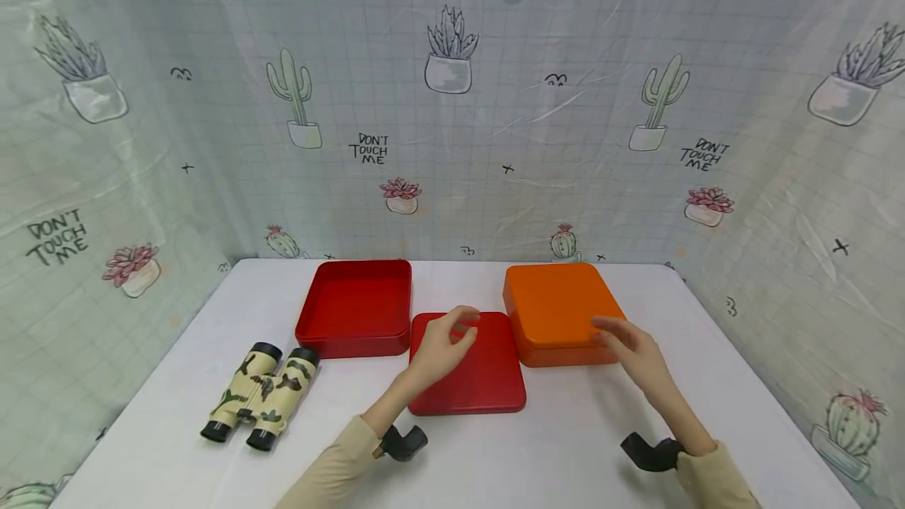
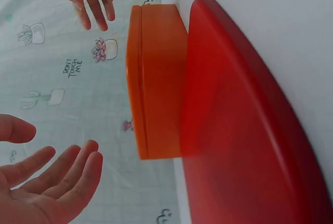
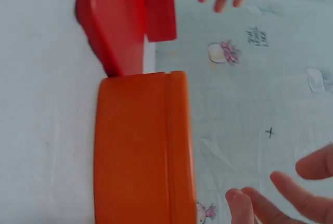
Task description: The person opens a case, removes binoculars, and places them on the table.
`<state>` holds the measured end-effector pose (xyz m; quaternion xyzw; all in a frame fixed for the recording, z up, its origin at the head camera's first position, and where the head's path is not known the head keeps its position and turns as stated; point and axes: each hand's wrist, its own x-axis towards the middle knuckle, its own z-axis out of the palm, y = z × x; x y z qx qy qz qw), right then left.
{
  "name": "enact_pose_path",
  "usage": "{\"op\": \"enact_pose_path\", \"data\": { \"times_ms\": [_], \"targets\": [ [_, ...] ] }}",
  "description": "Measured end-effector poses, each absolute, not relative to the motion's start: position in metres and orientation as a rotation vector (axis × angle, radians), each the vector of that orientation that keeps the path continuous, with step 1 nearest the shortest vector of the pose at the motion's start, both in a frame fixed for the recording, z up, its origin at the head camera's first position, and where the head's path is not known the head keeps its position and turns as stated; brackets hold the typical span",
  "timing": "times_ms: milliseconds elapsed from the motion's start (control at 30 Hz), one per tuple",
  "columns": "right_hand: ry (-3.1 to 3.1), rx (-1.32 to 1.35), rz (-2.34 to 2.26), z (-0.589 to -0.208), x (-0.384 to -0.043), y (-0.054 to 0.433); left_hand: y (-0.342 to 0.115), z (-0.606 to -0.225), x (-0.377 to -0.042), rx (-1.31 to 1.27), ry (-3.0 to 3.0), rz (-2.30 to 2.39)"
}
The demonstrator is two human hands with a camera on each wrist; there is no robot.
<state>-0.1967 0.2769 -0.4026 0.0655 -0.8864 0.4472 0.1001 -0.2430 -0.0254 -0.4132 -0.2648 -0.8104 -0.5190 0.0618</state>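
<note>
My left hand (image 1: 444, 346) hovers over the flat red lid (image 1: 481, 383), fingers loosely bent with nothing between them. Just above the front right corner of the closed orange box (image 1: 566, 301), my right hand (image 1: 639, 356) hangs relaxed and holds nothing. In the left wrist view the fingers (image 2: 78, 177) of that hand are spread apart from the lid and the box. The right wrist view shows a gap between the right fingers (image 3: 307, 200) and the orange box (image 3: 135, 151). An open red box (image 1: 353, 344) stands behind and left of the lid, its visible inside bare.
Camouflage-patterned binoculars (image 1: 261, 395) lie at the left on the white table (image 1: 523, 462). A curtain (image 1: 481, 132) printed with cactus drawings encloses the back and sides. A dark wrist device (image 1: 404, 444) sits under each forearm.
</note>
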Motion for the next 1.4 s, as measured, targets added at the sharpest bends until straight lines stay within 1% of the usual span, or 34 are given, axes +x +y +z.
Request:
{"op": "enact_pose_path", "data": {
  "times_ms": [133, 233, 467, 567, 733, 800, 1000, 1167, 1400],
  "targets": [
    [-2.592, 0.095, 1.541, -0.397, -0.201, 0.292, -0.017, -0.419, -0.246, -0.753, -2.416, -1.789],
    [-2.552, 0.093, 1.678, -0.396, -0.205, 0.303, -0.012, -0.419, -0.247, -0.723, -2.378, -1.957],
    [-2.347, 0.118, 2.075, -0.399, -0.214, 0.324, -0.002, -0.401, -0.238, -0.621, -2.369, -2.217],
    [-2.338, 0.062, 2.095, -0.4, -0.219, 0.33, 0.005, -0.408, -0.245, -0.531, -2.358, -2.326],
    [-2.261, -0.017, 2.19, -0.398, -0.226, 0.34, 0.019, -0.428, -0.259, -0.304, -2.373, -2.448],
    [-2.237, -0.066, 2.238, -0.397, -0.228, 0.344, 0.023, -0.431, -0.26, -0.246, -2.376, -2.485],
    [-2.281, -0.253, 2.29, -0.397, -0.238, 0.348, 0.036, -0.439, -0.263, -0.186, -2.27, -2.684],
    [-2.333, -0.34, 2.304, -0.399, -0.243, 0.35, 0.043, -0.441, -0.264, -0.106, -2.149, -2.81],
    [-2.086, -0.415, 2.611, -0.402, -0.248, 0.357, 0.048, -0.444, -0.266, -0.06, -2.063, -2.871]
  ]
}}
